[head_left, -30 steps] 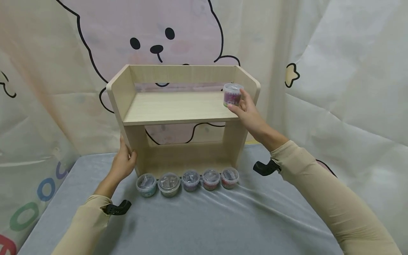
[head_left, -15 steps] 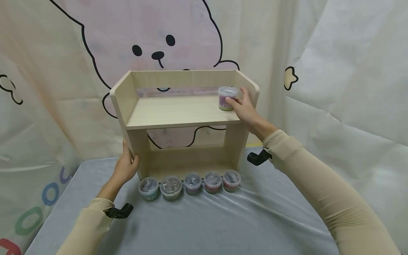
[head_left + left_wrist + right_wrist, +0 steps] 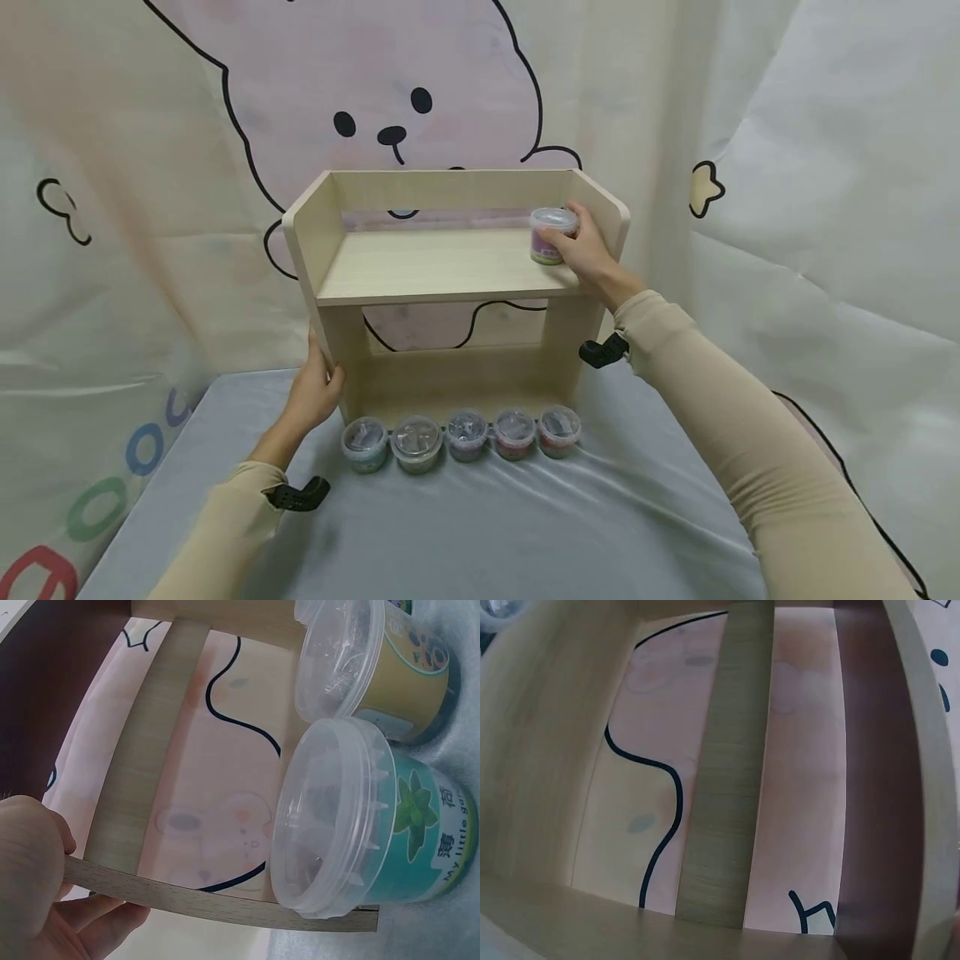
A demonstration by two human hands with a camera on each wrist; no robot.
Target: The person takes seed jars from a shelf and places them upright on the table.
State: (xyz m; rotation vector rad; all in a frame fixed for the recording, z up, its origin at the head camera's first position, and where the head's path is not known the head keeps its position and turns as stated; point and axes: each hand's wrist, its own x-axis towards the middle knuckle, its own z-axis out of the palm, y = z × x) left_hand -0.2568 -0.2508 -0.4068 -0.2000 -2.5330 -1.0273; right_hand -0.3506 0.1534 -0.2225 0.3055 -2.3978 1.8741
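Note:
A small two-tier wooden shelf [image 3: 427, 265] stands on the cloth-covered table. On the right end of its upper board is a clear-lidded tub with a purple label [image 3: 542, 243]. My right hand [image 3: 594, 257] grips this tub from the right, thumb in front. Low on the shelf's left side panel, my left hand [image 3: 313, 396] holds the panel's edge, thumb inside and fingers outside; the left wrist view shows this hand [image 3: 45, 877] too. Only a sliver at the right edge of the right wrist view may be the right hand; the tub is out of that view.
Several lidded tubs line the shelf's front foot, including a teal tub [image 3: 365, 446] at the left end, a beige tub [image 3: 417, 446] beside it and a reddish tub [image 3: 558, 433] at the right end. Blue-grey cloth [image 3: 487, 533] covers the table. A printed curtain [image 3: 825, 208] hangs behind.
The right hand has lowered the purple-labelled tub onto the upper board and moved it slightly left. My left hand keeps its hold on the side panel. The head view has shifted a little.

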